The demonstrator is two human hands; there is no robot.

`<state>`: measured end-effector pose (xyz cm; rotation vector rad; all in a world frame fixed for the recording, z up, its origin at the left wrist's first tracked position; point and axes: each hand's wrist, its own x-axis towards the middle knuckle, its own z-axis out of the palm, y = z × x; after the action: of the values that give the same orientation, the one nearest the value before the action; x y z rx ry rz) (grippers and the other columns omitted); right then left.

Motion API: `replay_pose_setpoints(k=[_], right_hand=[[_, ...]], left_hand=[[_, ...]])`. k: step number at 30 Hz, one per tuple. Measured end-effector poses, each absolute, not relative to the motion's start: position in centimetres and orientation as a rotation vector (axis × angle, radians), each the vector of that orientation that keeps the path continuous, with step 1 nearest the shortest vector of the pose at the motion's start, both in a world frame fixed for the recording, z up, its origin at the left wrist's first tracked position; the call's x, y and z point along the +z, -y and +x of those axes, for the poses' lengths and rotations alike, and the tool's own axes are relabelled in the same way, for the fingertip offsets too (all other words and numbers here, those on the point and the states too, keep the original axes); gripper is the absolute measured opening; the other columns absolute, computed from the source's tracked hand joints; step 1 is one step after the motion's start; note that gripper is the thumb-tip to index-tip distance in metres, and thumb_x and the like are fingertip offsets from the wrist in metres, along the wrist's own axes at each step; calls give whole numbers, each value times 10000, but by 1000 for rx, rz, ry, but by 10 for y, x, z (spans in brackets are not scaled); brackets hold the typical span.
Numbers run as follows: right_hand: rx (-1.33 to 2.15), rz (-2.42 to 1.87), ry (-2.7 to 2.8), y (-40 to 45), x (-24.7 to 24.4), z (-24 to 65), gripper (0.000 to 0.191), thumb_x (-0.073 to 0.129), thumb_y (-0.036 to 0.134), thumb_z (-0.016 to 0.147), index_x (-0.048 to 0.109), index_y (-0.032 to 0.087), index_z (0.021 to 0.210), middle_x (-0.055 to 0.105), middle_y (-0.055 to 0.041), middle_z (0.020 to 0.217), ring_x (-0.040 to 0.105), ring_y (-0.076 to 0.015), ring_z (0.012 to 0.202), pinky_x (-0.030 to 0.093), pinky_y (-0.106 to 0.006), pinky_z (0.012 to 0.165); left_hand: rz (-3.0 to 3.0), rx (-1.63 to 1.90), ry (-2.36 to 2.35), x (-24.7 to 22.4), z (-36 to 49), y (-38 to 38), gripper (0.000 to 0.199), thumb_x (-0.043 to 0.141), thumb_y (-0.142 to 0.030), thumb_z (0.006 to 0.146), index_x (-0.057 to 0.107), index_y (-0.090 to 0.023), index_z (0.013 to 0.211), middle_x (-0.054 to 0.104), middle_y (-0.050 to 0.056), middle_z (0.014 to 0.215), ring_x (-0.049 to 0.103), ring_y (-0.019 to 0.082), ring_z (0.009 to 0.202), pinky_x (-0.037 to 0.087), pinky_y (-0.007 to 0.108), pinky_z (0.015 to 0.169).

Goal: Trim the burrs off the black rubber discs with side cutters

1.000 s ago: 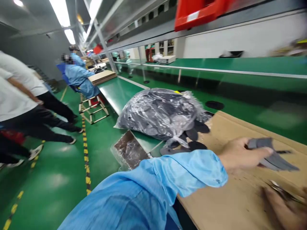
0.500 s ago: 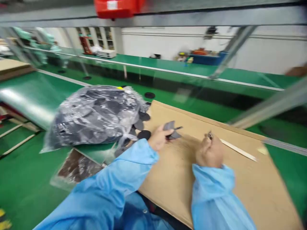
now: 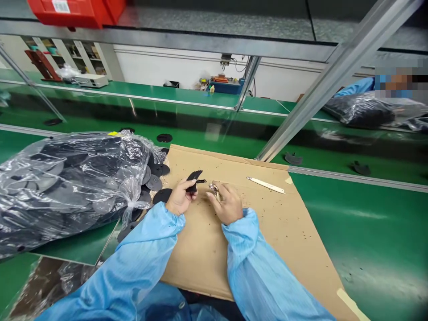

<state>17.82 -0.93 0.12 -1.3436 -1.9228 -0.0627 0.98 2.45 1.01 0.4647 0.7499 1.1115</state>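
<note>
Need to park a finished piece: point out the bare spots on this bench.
Free: cardboard sheet right of the right hand, below the white strip; green bench beyond its right edge. Crowded: left of the left hand, black discs and plastic bag.

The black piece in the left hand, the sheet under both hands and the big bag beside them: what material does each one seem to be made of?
The black piece looks like matt plastic or rubber: dark, dull, thin; I cannot tell which. The sheet looks like corrugated cardboard: brown, matt, rough-cut edges. The bag looks like thin clear plastic film: glossy, wrinkled, dark discs showing through. The left hand pinches the piece.
</note>
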Motion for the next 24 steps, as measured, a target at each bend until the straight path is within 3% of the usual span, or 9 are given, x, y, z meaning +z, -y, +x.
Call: replay_pose_setpoints(k=[9, 24], right_hand=[[6, -1333, 1952, 11, 2, 178, 331, 511, 410, 914, 604, 181, 1134, 648, -91, 970, 607, -222, 891, 481, -338, 833], [-21, -1358, 1975, 13, 3, 177, 295, 516, 375, 917, 635, 167, 1090, 646, -66, 873, 614, -190, 808, 471, -273, 775]], left_hand=[[527, 1081, -743, 9, 10, -23, 257, 698, -211, 652, 483, -163, 785, 526, -22, 582, 497, 90, 481, 326, 182, 426], [566, 1090, -720, 6, 8, -23, 302, 717, -220, 646, 469, -163, 808, 539, -20, 594, 482, 84, 478, 325, 192, 445]])
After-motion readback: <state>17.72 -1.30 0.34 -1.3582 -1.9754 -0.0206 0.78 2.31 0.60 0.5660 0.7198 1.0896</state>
